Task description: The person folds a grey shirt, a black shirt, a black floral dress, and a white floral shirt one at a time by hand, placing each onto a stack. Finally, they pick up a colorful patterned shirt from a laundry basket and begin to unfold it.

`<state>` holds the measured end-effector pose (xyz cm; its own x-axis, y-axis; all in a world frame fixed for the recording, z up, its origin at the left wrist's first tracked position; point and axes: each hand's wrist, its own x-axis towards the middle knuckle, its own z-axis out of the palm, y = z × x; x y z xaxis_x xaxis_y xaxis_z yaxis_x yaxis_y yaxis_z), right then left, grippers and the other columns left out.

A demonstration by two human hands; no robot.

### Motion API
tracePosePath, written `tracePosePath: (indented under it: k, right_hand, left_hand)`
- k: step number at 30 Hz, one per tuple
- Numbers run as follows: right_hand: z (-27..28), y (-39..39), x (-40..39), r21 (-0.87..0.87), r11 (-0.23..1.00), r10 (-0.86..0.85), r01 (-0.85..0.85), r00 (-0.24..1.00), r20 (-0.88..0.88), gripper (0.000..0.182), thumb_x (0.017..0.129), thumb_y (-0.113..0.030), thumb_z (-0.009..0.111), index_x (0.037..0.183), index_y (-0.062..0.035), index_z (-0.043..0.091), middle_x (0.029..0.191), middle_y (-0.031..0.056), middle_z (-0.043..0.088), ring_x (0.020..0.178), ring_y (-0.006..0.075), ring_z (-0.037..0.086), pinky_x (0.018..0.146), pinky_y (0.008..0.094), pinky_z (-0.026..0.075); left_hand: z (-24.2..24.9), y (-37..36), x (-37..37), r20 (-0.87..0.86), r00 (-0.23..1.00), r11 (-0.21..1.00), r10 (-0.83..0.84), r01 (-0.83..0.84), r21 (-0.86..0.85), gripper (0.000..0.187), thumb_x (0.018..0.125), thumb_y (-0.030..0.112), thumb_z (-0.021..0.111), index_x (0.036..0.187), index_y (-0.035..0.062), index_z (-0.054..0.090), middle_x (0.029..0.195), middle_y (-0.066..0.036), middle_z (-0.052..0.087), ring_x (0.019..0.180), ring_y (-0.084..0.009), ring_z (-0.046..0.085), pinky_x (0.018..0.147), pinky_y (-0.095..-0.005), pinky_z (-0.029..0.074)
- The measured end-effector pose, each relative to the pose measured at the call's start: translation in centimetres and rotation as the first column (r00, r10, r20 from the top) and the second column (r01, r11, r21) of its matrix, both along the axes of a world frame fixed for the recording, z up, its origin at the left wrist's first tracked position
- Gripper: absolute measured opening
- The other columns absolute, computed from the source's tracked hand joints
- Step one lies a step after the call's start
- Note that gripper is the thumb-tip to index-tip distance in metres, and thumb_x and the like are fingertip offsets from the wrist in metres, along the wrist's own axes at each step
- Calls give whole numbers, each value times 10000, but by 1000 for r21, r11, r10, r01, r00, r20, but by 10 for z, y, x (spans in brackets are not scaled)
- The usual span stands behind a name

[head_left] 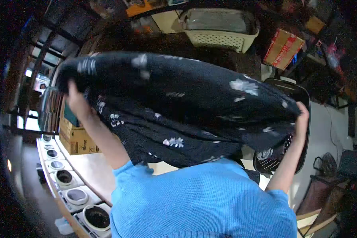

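A black cloth with white flower prints (pixel 194 85) is stretched wide across the view, held up in front of my chest. My left hand (pixel 76 97) grips its left end, the fingers partly hidden by the dark fabric and blurred. At the opposite end, my right hand (pixel 302 115) is closed on the cloth's edge. The upper part of the fabric bows outward, while its lower folds hang down close to my blue shirt (pixel 202 194).
Front-loading washing machines (pixel 76 196) line the left side. A cardboard box (pixel 81 139) stands beyond my left forearm. A dark laundry basket (pixel 305 95) is behind my right hand. Farther back are a cream basket (pixel 220 39) and a red-taped carton (pixel 283 48).
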<state>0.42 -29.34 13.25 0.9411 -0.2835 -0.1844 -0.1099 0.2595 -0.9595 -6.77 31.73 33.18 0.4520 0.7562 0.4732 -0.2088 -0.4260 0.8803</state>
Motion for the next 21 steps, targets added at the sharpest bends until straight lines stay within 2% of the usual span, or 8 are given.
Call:
tracePosePath:
  k: [2, 5, 6, 10, 13, 15, 18, 21]
  right_hand:
    - [-11, -53, 25, -406, 911, 198, -70, 939, 281, 202, 812, -40, 601, 1004, -4, 651, 912, 45, 680, 835, 138, 623, 773, 281, 501]
    - [-19, -71, 38, -896, 441, 3, 45, 999, 52, 257, 797, -117, 681, 1022, 2, 648, 921, 67, 689, 832, 150, 634, 762, 308, 512]
    - [5, -31, 12, -989, 105, -36, 108, 994, 104, 343, 775, -147, 733, 1070, 0, 636, 917, 72, 691, 806, 146, 636, 743, 299, 510]
    - [59, 124, -55, -698, 714, 99, -63, 995, 12, 509, 728, -201, 813, 1165, -24, 620, 1098, 130, 658, 949, 175, 624, 811, 336, 514]
    - [82, 243, -114, -733, 644, 456, -220, 879, 137, 1090, 571, -289, 879, 1469, -64, 304, 1470, 184, 385, 1256, 303, 497, 1032, 402, 417]
    - [85, 306, -139, -824, 546, 390, -150, 916, 92, 1094, 579, -193, 812, 1485, -24, 223, 1519, 244, 258, 1308, 411, 422, 1067, 431, 385]
    - [53, 335, -152, -694, 579, -14, 428, 856, 516, 786, 621, 38, 563, 1387, -8, 391, 1251, 241, 569, 1147, 416, 553, 952, 436, 464]
    - [43, 302, -184, -777, 320, -211, 543, 840, 500, 605, 601, 75, 520, 1201, 8, 540, 1231, 190, 596, 1090, 385, 581, 946, 432, 454]
  left_hand:
    - [-23, 57, 20, -497, 856, 983, 144, -68, 169, 593, 898, 442, 617, 1065, -127, 627, 989, -181, 657, 837, -231, 612, 777, -370, 483]
    - [-64, -15, 42, -525, 803, 938, -281, 114, -327, 366, 917, 358, 619, 961, -3, 661, 878, -85, 676, 791, -168, 621, 734, -346, 500]
    - [-122, -8, 62, -188, 872, 815, -452, 319, -484, 313, 897, 306, 659, 1001, 14, 621, 934, -78, 669, 816, -194, 650, 724, -352, 527]
    - [-127, -106, 39, 235, 387, 154, -892, 747, -646, 296, 936, 193, 581, 1169, 14, 545, 1101, -119, 645, 1021, -238, 639, 920, -427, 514]
    - [-126, -147, 8, 503, 70, -316, -861, 702, -638, 426, 928, 166, 505, 1331, 51, 429, 1256, -145, 568, 1149, -271, 578, 953, -463, 491]
    - [-121, -154, -19, 609, -26, -481, -793, 640, -599, 561, 864, 38, 532, 1390, 90, 345, 1361, -109, 456, 1231, -256, 504, 965, -436, 488]
    - [-99, -146, -37, 589, -257, -542, -766, 751, -378, 701, 728, -74, 583, 1372, 69, 348, 1309, -114, 478, 1172, -253, 528, 1002, -403, 457]
    - [-114, -112, -39, 302, 30, -83, -953, 931, -355, 480, 745, -112, 568, 1190, 34, 463, 1103, -104, 587, 969, -212, 587, 915, -377, 489]
